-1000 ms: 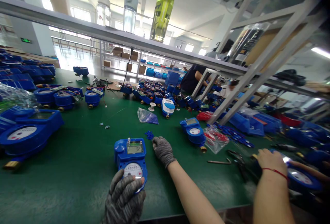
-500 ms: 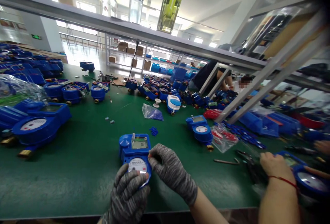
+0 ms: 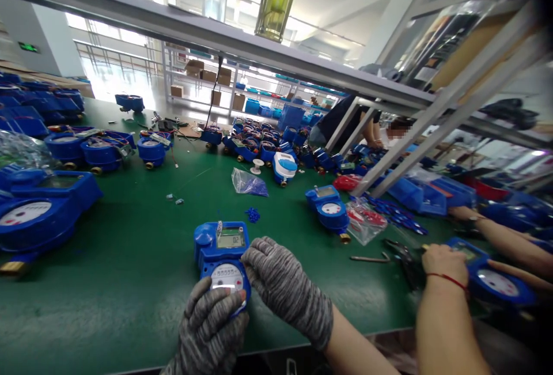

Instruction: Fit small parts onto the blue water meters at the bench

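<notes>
A blue water meter [image 3: 211,257] with a round dial and a small display lies before me on the green table. My left hand [image 3: 209,326], in a grey knit glove with bare fingertips, is wrapped over its lower edge, fingers on the dial. At the meter's right side, near the joint between dial and display housing, my right hand [image 3: 287,288] is closed in a pinch, also gloved. What its fingertips hold, if anything, is hidden. Just beyond the meter lies a small heap of blue bits [image 3: 253,214].
To the right lie another blue meter [image 3: 328,209], a bag of red parts [image 3: 366,219] and a hex key [image 3: 370,258]. A co-worker's hand [image 3: 444,262] rests on a meter [image 3: 496,283] there. More meters [image 3: 47,208] stand left; a shelf [image 3: 242,38] with bottles spans above.
The view has shifted slightly, so the scene sits further left. My hands keep their places on the meter. A co-worker's other arm now reaches toward the blue bins.
</notes>
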`<state>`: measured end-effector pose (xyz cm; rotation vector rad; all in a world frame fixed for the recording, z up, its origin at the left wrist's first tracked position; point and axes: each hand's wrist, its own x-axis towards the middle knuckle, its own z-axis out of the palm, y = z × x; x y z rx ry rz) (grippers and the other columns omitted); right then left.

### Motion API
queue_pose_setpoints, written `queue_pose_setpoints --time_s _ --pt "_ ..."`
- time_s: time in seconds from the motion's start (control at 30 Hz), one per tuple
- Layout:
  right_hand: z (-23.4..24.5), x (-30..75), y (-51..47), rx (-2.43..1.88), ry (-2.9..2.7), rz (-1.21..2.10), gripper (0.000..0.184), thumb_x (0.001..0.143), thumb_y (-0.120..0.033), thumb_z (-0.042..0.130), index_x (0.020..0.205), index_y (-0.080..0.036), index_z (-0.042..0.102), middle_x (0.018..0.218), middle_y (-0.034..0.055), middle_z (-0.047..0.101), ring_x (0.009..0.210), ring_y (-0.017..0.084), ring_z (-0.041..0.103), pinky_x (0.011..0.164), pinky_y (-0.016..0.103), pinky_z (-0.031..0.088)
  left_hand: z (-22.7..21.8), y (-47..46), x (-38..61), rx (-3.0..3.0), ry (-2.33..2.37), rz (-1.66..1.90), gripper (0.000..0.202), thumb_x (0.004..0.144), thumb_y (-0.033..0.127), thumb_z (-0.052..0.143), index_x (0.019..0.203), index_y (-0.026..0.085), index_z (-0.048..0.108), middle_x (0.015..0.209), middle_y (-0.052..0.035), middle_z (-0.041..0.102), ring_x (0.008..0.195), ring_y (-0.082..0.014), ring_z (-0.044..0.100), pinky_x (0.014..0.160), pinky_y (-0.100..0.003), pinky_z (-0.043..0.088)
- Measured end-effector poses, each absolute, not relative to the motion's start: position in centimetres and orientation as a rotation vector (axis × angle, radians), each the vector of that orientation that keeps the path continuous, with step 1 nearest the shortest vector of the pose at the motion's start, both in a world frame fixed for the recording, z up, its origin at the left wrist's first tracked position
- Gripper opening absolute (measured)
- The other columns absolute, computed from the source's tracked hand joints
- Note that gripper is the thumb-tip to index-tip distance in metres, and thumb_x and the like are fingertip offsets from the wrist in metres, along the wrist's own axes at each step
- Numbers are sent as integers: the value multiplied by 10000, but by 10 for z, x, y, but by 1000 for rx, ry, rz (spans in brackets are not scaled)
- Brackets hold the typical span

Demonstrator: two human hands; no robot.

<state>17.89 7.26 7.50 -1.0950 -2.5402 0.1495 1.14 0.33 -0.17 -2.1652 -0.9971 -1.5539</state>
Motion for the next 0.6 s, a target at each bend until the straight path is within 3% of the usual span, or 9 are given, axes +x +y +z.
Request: queue_pose_setpoints --time_s 0.23,0.37,0.6 --pt "79 188 65 -915 -2557 178 173 916 -199 494 921 -165 663 924 81 663 840 199 577 773 324 494 -7 6 9 -2156 -985 -1524 196 846 145 561 915 276 690 985 10 725 998 -168 632 1122 -423 368" --pt "78 192 64 -907 -2449 376 157 906 -203 527 984 -173 661 948 73 658 871 187 585 785 312 492 -8 6 9 -2159 -986 -1541 184 852 142 567 909 261 696 970 4 723 994 -164 627 1125 -414 358" --pt "62 185 76 -1091 -2106 733 61 866 -144 576 841 -183 616 807 8 634 753 134 590 720 256 482 -6 5 13 -2140 -1021 -1627 180 846 120 579 848 242 711 956 1 732 951 -166 631 1110 -414 364"
